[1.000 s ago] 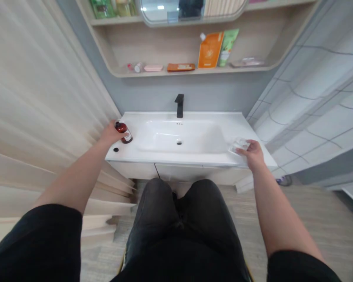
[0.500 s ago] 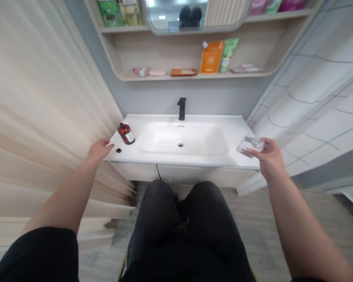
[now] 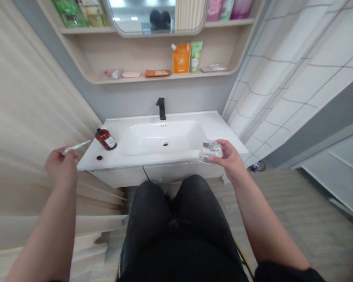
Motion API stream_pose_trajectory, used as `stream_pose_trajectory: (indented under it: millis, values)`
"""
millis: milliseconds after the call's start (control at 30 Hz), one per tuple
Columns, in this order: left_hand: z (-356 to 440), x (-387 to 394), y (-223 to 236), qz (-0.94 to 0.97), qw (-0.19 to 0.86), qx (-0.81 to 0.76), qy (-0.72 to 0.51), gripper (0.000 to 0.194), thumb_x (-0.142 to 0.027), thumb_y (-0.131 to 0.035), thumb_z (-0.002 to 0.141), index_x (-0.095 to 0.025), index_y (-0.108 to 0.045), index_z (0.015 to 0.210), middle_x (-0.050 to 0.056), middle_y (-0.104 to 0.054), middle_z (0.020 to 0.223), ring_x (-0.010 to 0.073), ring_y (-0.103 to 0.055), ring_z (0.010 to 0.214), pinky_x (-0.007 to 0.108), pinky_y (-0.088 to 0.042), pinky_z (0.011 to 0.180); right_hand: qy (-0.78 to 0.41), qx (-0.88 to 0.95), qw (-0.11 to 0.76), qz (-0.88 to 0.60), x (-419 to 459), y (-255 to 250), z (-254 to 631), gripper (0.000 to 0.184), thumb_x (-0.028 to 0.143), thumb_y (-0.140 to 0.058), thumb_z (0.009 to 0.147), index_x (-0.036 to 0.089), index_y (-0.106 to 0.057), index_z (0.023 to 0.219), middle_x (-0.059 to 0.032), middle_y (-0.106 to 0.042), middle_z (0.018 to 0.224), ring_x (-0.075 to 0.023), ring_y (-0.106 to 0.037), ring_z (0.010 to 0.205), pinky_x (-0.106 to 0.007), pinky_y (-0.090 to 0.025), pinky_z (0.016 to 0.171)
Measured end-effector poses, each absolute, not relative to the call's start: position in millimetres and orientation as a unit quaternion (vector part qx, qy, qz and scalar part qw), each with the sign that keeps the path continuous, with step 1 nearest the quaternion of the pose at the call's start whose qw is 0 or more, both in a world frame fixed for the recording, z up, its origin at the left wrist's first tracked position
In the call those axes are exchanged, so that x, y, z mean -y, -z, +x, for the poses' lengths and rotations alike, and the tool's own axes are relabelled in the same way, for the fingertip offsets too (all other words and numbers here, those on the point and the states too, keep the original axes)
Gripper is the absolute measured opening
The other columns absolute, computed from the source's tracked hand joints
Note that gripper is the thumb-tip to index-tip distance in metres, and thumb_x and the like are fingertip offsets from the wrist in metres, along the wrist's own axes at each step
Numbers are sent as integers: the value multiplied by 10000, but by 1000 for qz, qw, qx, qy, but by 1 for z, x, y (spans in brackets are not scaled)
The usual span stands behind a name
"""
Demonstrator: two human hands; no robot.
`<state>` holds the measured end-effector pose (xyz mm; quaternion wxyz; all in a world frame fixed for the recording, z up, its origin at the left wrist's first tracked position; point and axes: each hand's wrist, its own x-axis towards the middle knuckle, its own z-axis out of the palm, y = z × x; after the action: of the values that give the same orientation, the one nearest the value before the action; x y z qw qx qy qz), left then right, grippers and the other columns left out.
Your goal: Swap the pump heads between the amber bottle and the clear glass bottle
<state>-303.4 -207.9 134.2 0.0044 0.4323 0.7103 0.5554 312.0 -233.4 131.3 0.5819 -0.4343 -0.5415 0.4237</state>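
My left hand (image 3: pixel 61 158) is closed around one end of a thin white stick (image 3: pixel 79 145), beyond the counter's left edge. The stick's free end points right, toward a brown bottle (image 3: pixel 106 139) with a white label on the counter (image 3: pixel 123 158). On the right, my right hand (image 3: pixel 230 156) grips a clear plastic box (image 3: pixel 209 152) by its right side, thumb at the front. It is held over the front right of the counter, beside the basin (image 3: pixel 176 143). What the box contains is hard to make out.
A black faucet (image 3: pixel 161 109) rises behind the basin. Near the bottle is a small black round spot (image 3: pixel 99 158). The wall shelf (image 3: pixel 129 81) holds an orange pouch (image 3: pixel 181 58), a green tube (image 3: pixel 196 56) and small items. Curtains (image 3: pixel 26 109) hang at both sides.
A white stick now shows in my left hand, which was at the counter's left edge with fingers extended. My right hand has brought the clear box inward, toward the basin. The view has shifted right.
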Motion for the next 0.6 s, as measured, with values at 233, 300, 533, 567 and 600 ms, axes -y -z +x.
stream_pose_trajectory:
  millis: [233,300,533,567,600]
  values:
    - [-157,267,-200,598,153,-542,-570,333,-556,-684,991,-233,-727,1061,4,-704,771,208,-666,732,368,-578,807,-461,558,548,-418,258,-116,276,859,495,-1120,558,298,-646,1247,-33,-782,1139,-276,-754,1018,-483,-651,991]
    - [-119,285,-215,680,146,-525,-491,366,-602,-641,1034,-251,-743,1028,25,-729,794,235,-701,793,378,-580,825,-471,566,537,-411,272,-111,264,827,513,-1105,591,294,-651,1247,-41,-778,1181,-278,-757,1054,-485,-643,1024]
    - [-31,303,-257,817,160,-431,-349,446,-591,-580,1095,-231,-710,868,23,-719,749,202,-645,698,329,-458,688,-489,578,524,-391,313,-107,251,809,485,-1098,617,294,-658,1268,-64,-780,1279,-287,-776,1132,-480,-623,1088]
    - [-24,303,-261,825,154,-426,-337,444,-582,-585,1096,-229,-704,855,20,-710,737,199,-632,684,328,-438,675,-489,581,523,-388,316,-108,252,802,475,-1098,622,293,-659,1268,-66,-784,1277,-291,-780,1137,-482,-622,1094]
    - [-18,302,-265,833,145,-424,-325,435,-570,-593,1095,-228,-702,848,18,-703,728,199,-620,675,329,-421,666,-487,584,523,-386,318,-109,253,796,467,-1098,626,293,-660,1269,-67,-788,1277,-296,-782,1145,-485,-620,1101]
